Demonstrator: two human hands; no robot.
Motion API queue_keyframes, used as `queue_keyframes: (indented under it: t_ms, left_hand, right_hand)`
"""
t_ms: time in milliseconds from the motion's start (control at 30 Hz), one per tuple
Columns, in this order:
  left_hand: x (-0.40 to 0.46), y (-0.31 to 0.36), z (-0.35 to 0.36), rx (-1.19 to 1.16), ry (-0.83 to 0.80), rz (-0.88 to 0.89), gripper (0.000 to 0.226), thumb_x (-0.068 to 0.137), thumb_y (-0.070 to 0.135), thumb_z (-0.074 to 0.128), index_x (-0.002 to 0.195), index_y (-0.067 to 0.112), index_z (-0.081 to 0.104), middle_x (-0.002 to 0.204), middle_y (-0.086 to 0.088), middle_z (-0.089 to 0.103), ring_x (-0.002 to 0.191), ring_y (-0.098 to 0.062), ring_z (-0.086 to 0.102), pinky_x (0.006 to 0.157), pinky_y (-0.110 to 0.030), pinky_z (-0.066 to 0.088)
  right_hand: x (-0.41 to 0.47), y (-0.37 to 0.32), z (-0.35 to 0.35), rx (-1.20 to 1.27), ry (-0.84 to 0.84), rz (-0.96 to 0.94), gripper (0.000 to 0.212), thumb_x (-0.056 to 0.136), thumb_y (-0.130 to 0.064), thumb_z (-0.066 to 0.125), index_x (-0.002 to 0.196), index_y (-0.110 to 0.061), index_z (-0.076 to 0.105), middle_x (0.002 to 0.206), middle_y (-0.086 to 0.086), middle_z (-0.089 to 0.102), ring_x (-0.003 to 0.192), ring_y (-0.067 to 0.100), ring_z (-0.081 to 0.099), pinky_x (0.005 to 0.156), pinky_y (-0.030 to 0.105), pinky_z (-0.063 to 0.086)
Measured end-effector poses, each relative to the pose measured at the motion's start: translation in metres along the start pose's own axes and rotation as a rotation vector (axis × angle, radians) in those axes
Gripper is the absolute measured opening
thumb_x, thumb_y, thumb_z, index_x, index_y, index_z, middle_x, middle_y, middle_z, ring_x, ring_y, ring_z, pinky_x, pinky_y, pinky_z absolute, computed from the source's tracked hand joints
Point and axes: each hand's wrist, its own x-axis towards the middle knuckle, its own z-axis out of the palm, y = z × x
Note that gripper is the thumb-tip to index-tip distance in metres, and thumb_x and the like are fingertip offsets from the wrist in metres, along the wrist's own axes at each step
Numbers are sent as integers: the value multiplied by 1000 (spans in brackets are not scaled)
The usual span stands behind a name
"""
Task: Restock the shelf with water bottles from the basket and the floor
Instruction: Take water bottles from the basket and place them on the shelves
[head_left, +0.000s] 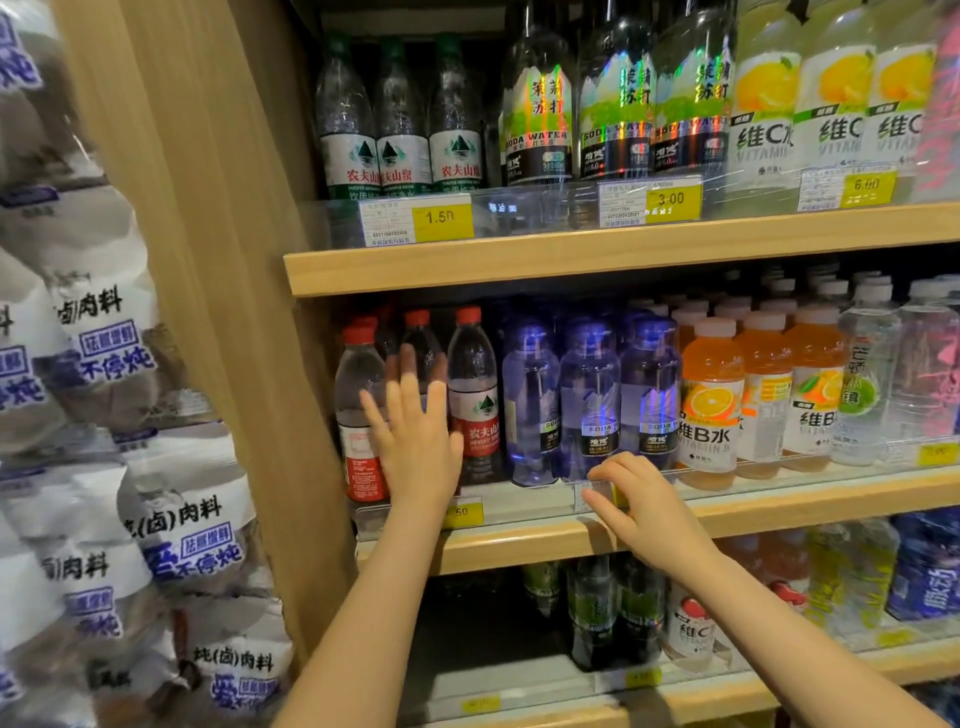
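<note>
Bottles (470, 395) with red caps stand on the shelf (519, 545); your left hand (415, 431) lies flat on them, fingers apart; right hand (636, 499) fingers curl together on the shelf edge.

Wooden middle shelf (779, 506), edged with a clear plastic rail carrying yellow price tags. Standing on it, left to right: red-capped water bottles (472, 389), blue soda water bottles (589, 400), orange vitamin drinks (711, 405), pale clear bottles at far right. Upper shelf (571, 254) bearing green-capped water bottles (402, 119), soda water, lemon vitamin drinks.
</note>
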Motion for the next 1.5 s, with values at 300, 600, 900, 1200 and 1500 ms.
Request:
queue_keyframes:
  t_ms: [300, 600, 900, 1200, 1500]
  left_hand:
    - [-33, -29, -4, -131, -30, -210, 69, 74, -11, 62, 133, 18, 43, 153, -18, 12, 140, -39, 9, 101, -52, 38]
    - [-64, -9, -19, -154, 3, -52, 68, 85, 27, 62, 144, 28, 29, 156, -19, 7, 143, -33, 7, 114, -53, 7]
    - [-224, 107, 7, -489, -192, -29, 46, 88, 26, 51, 131, 13, 44, 130, -15, 49, 122, -25, 43, 100, -43, 39]
    - [-458, 194, 43, -554, -944, -716, 35, 91, 16, 56, 126, 18, 52, 113, 4, 53, 112, -23, 52, 90, -28, 43]
    - [-688, 209, 151, -464, -1343, -910, 49, 91, 28, 57, 136, 32, 38, 130, 13, 45, 119, -12, 50, 91, -23, 41]
  right_hand:
    - [-1, -2, 3, 2, 13, 15, 28, 91, -33, 53, 108, -13, 61, 100, -7, 52, 99, 12, 47, 82, 22, 34]
    - [-22, 3, -14, 81, -108, -16, 48, 89, -38, 55, 134, -21, 49, 144, 0, 41, 131, 16, 40, 106, 35, 36]
    - [-148, 95, -5, 186, -476, -23, 47, 91, -33, 53, 136, -22, 43, 141, -1, 41, 128, 13, 40, 104, 28, 35]
    - [-318, 232, 80, 401, -909, 515, 47, 89, -24, 59, 132, -28, 41, 116, -10, 55, 101, 5, 56, 84, 15, 45]
    - [-513, 340, 241, 416, -1122, 850, 47, 89, -22, 60, 132, -22, 40, 120, -10, 48, 112, 10, 50, 90, 20, 39]
